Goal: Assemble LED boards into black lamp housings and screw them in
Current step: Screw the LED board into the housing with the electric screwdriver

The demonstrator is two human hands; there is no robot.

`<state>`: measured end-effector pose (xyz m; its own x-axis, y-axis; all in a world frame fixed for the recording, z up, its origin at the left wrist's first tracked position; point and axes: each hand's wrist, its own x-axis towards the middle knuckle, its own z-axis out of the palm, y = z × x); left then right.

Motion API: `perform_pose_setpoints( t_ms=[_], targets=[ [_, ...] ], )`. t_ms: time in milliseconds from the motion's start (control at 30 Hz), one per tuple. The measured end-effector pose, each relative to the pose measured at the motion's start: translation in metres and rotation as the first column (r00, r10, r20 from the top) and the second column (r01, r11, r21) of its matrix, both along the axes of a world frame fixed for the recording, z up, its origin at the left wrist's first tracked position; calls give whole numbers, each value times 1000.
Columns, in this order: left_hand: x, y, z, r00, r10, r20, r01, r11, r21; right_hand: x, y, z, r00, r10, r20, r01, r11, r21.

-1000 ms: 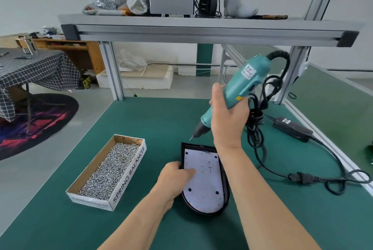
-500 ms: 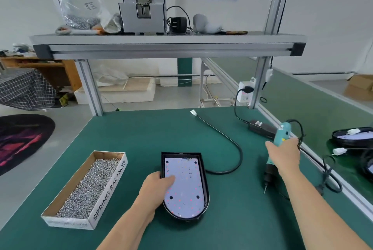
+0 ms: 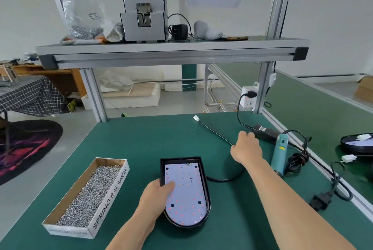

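Box of loose screws sits on the desk, well left of the left fingers, untouched. Left hand lies over the near-left rim of the black housing, with its fingers laid fairly flat on the LED board, pressing and not curled round anything. Board sits inside the housing, under and right of those fingertips. Housing lies flat on the desk, rounded end toward the person. Board looks thin, light and stiff, with exposed LEDs, so probably best to press on the plain margin or lift by the edges, not on the dots. Housing looks rigid and smooth, likely to slide unless pinned at the rim. Black cable curls out from the housing's right side and runs up under the right hand. That hand shows only its back, fingers hidden, so can't tell if they hold the cable. Cable looks soft and floppy, and a tug could drag the housing. Teal electric screwdriver lies just right of the right fingers, not touched. Take it by the barrel.
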<state>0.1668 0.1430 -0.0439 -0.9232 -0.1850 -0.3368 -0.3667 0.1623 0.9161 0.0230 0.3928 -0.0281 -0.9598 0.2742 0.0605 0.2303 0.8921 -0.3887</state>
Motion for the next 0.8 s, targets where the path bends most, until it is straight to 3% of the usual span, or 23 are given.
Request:
perform_pose_setpoints(
  t_ms=[200,400,567,700,800],
  targets=[
    [-1,-1,-2,1000,-1,3,1,999,-35,7,-12,-15,982,53,182,-88,978,189],
    [-3,-3,-7,999,34,13,-33,998,-59,27,-19,-11,965,144,219,-175,976,131],
    [-4,-5,-10,995,98,5,-98,995,-34,49,-21,-15,947,260,187,-241,963,-120],
    [-4,-7,-8,994,112,6,-113,993,37,71,-32,-25,948,302,97,-238,879,-413],
    [-6,-8,-9,989,145,6,-145,986,80,82,-40,-37,950,310,43,-250,833,-493]
  ],
)
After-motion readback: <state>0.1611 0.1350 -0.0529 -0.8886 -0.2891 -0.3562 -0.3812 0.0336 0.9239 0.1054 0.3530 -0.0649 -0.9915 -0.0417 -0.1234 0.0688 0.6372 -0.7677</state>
